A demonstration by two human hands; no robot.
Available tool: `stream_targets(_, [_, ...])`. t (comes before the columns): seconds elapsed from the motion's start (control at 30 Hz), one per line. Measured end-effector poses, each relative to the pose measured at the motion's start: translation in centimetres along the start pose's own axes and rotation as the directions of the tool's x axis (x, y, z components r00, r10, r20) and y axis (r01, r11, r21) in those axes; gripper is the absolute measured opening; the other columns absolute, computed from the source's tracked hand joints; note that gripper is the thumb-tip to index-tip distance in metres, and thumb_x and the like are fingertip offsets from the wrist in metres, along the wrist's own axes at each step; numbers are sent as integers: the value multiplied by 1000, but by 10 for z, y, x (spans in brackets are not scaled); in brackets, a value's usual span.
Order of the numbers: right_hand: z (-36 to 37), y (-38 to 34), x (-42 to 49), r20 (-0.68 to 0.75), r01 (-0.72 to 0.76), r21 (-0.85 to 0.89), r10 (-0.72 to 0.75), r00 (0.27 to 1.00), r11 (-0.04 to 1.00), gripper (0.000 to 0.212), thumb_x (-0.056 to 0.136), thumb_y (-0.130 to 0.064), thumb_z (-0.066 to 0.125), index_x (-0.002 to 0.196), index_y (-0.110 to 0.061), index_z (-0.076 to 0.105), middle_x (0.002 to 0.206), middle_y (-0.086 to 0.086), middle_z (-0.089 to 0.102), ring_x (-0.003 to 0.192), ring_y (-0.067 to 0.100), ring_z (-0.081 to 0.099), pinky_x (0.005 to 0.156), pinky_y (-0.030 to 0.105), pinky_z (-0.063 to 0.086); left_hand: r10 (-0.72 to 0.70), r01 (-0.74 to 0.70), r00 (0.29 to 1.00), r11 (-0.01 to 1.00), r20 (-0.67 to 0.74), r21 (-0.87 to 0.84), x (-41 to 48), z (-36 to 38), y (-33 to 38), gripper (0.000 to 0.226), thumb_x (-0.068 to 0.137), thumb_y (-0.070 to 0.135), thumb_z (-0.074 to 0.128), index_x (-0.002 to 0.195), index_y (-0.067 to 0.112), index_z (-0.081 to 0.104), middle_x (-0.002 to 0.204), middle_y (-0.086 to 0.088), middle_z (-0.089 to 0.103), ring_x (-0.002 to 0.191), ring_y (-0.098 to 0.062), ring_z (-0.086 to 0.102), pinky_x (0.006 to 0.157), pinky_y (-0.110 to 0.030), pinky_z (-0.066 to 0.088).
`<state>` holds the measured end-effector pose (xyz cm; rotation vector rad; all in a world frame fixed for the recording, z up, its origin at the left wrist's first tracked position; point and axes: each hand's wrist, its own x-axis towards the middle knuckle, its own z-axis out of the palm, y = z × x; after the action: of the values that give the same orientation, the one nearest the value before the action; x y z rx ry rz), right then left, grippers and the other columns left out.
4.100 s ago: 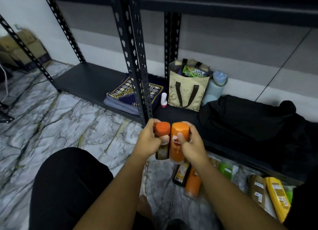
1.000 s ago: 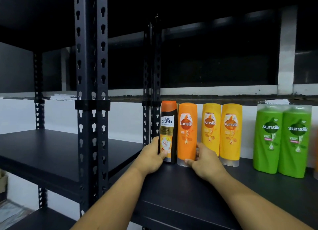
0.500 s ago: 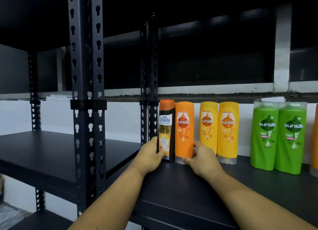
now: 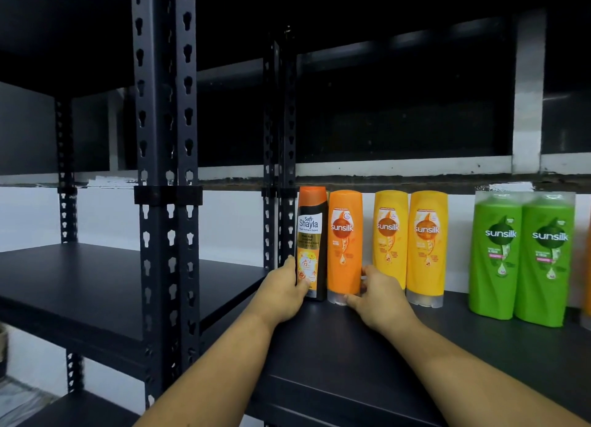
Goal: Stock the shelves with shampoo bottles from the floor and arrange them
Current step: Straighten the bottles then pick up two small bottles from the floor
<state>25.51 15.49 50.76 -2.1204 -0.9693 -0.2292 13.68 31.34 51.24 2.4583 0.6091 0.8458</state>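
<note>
Shayla bottle (image 4: 310, 234), orange bottle (image 4: 344, 244), fingers (image 4: 288, 266) round bases

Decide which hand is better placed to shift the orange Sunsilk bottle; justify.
Right hand: its fingers grip the orange Sunsilk bottle at the base, while the left hand holds the Safi Shayla bottle.

The left hand's (image 4: 281, 294) fingertips are hidden behind the Shayla bottle (image 4: 310, 234), the right hand's (image 4: 379, 298) behind the orange Sunsilk bottle (image 4: 344, 244). The right edge cuts off an orange item (image 4: 587, 266).
</note>
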Motion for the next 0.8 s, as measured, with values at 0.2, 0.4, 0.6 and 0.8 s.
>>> stream_targets(0.2, [1,0,1,1,5,-37,-5,1000,999,48,89,-29,75,129,-17,53,128,7,64,116,27,62,96,37,51,-29,29,1000,999,10,41,1,1,-1,37,105,32,54,140,19,47,132,-1,64,117,-18,62,98,-33,51])
stream_targets(0.4, [1,2,1,-2,11,-52,-11,1000,999,46,89,-31,75,128,-16,55,126,7,66,115,27,63,94,35,51,-46,47,999,992,-13,117,0,4,1,37,104,36,51,137,20,47,127,-4,66,113,-24,64,99,-45,53])
stream_targets(0.6, [2,0,0,-9,-13,-151,12,1000,988,31,89,-42,73,105,-19,60,106,4,67,100,23,64,76,29,48,-87,89,996,968,-17,234,-2,4,1,32,105,43,43,128,22,50,123,-3,68,113,-26,63,108,-53,44])
stream_targets(0.8, [-6,-6,-6,-52,-47,-194,37,998,980,37,79,-53,73,74,-24,50,83,0,64,78,18,61,60,28,46,-114,104,992,981,49,163,-13,-5,4,44,99,57,48,129,25,55,122,2,67,110,-20,64,101,-44,51])
